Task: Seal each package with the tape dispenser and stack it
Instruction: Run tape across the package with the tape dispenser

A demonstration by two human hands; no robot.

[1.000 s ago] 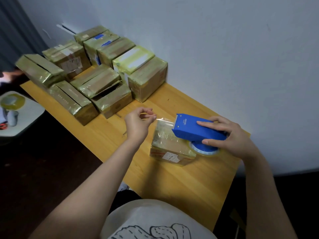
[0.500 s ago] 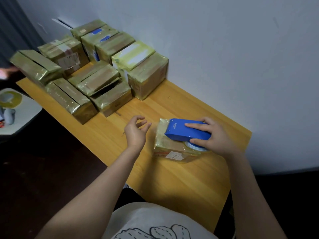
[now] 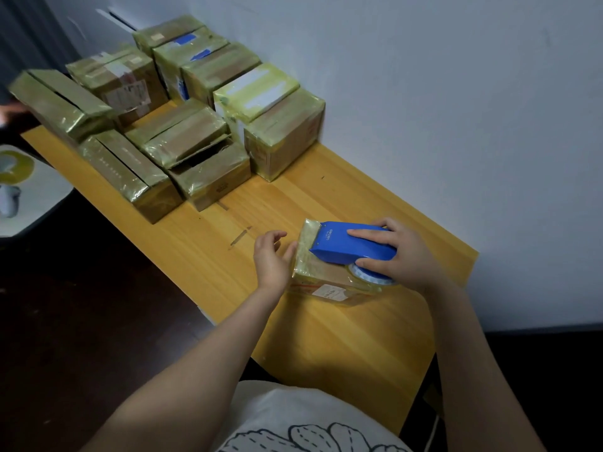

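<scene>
— where do our hands sit?
— our left hand (image 3: 272, 261) lies slack, thumb against the package (image 3: 326, 282) on the table (image 3: 326, 340). our right hand (image 3: 404, 256) grasps the blue tape dispenser (image 3: 346, 244) lying on top of it.
— and farther off?
— wrapped boxes (image 3: 284, 138) crowd the wall end.

Wooden bench (image 3: 342, 337), light yellow finish, long edge against a white wall (image 3: 456, 125). The far end carries a cluster of tape-wrapped cardboard boxes (image 3: 208, 177), packed side by side and touching. One small wrapped package (image 3: 326, 283) lies flat nearer the front, well apart from them. Two short dark marks (image 3: 239, 237) show on the bare surface between.
</scene>
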